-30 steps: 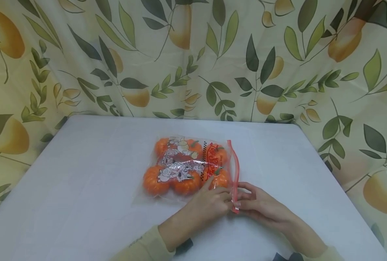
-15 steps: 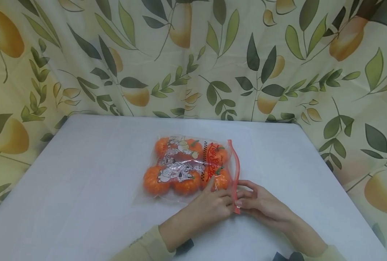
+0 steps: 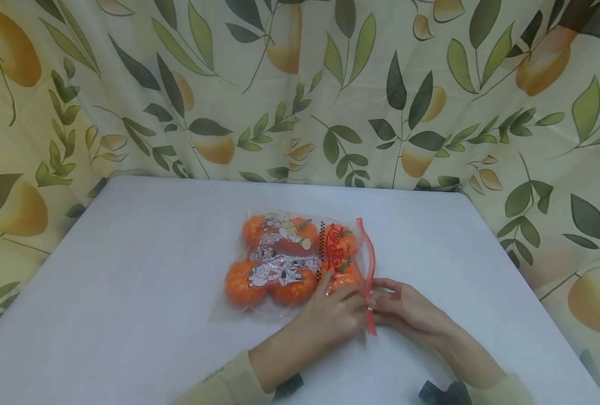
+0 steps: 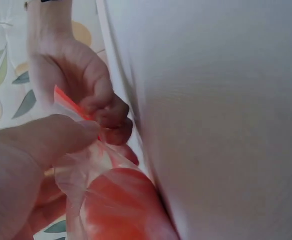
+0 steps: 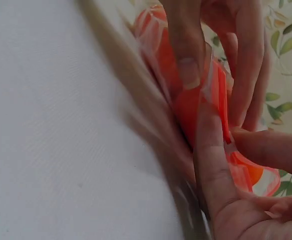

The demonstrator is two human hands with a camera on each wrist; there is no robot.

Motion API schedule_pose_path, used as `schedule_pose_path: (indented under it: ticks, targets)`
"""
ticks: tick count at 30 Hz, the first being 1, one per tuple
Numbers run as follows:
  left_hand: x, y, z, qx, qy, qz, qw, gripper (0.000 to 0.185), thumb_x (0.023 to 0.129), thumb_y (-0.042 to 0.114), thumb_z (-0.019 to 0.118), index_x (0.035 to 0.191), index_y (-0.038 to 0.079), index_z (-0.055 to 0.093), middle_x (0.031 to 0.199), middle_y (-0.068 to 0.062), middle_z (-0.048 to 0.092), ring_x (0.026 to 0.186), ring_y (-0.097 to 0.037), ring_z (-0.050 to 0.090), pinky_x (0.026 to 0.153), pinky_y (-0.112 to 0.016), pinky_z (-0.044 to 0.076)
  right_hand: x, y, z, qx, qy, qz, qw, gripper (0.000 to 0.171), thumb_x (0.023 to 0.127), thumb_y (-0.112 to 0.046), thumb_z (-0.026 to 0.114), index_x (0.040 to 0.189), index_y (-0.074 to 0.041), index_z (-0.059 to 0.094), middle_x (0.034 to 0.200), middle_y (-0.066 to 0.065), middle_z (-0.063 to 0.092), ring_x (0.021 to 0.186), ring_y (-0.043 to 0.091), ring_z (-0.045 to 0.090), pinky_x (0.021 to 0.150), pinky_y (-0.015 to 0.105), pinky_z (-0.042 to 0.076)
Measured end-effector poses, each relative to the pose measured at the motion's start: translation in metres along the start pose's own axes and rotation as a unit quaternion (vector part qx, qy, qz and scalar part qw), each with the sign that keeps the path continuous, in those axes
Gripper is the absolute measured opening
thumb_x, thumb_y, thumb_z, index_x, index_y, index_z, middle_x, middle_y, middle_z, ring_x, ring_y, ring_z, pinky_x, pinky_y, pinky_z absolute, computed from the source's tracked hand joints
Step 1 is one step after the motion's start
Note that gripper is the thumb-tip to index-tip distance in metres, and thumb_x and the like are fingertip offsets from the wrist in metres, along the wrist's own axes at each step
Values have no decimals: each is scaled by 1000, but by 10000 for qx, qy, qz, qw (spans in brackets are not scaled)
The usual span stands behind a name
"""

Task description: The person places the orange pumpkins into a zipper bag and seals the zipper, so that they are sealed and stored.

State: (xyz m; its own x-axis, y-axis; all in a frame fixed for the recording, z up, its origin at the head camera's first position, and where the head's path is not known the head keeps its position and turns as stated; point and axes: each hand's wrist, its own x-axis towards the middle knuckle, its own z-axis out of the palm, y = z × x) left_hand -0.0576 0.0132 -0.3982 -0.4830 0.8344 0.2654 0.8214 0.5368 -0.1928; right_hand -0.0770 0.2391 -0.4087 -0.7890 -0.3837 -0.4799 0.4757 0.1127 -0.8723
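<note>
A clear zip bag (image 3: 282, 271) with cartoon print and red lettering lies flat on the table, full of several orange toy pumpkins (image 3: 244, 286) with green stems. Its red zip strip (image 3: 372, 259) runs down the right side. My left hand (image 3: 330, 318) pinches the bag just inside the strip near its front corner, thumb (image 4: 60, 135) on the film. From the right, my right hand (image 3: 413, 312) pinches the small white slider (image 5: 230, 146) on the strip between thumb and index finger. A short end of red strip sticks out in front of the fingers.
The white table (image 3: 127, 270) extends around the bag on all sides. A fabric backdrop (image 3: 300, 112) with fruit and leaf print hangs behind it. Dark wrist straps (image 3: 443, 392) show by the sleeves.
My right hand has moved the slider a little way up the strip, away from the front end. The left hand keeps its hold, and the view has shifted slightly.
</note>
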Motion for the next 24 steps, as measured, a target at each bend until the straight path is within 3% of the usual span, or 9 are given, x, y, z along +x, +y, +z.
schedule_pose_path:
  ticks: [3, 5, 10, 19, 24]
  targets:
    - [0, 0, 3, 143, 50, -291, 9995, 38, 93, 29, 69, 131, 27, 66, 136, 8, 62, 131, -16, 50, 109, -61, 40, -2, 2, 1, 147, -253, 13, 9996, 70, 99, -13, 57, 149, 12, 15, 119, 8, 68, 104, 16, 68, 92, 32, 58]
    - [0, 0, 3, 170, -121, -362, 9991, 40, 93, 29, 70, 132, 27, 65, 137, 7, 61, 133, -17, 48, 109, -62, 39, -2, 3, 2, 209, -313, -43, 9993, 68, 99, -13, 57, 148, 13, 16, 116, 8, 69, 102, 17, 69, 90, 32, 58]
    - [0, -1, 1, 128, -499, -231, 9984, 42, 90, 29, 73, 132, 30, 65, 136, 7, 62, 136, -20, 46, 108, -62, 40, 1, 1, 2, 144, -21, -90, 9999, 66, 99, -13, 58, 148, 11, 20, 112, 5, 71, 99, 15, 69, 87, 30, 59]
    - [0, 0, -3, 113, -744, -49, 9972, 43, 91, 28, 71, 133, 30, 64, 140, 7, 60, 140, -24, 43, 105, -65, 42, 10, -5, 1, -14, 379, 22, 9993, 65, 99, -18, 60, 148, 8, 25, 110, 3, 72, 97, 14, 68, 86, 28, 59]
    - [0, 2, -5, 267, -633, -15, 9976, 42, 92, 28, 71, 134, 29, 64, 138, 7, 62, 138, -24, 44, 104, -65, 43, 13, -11, 1, -148, 493, -42, 9987, 64, 98, -20, 61, 148, 6, 29, 114, 5, 70, 96, 15, 69, 86, 27, 59]
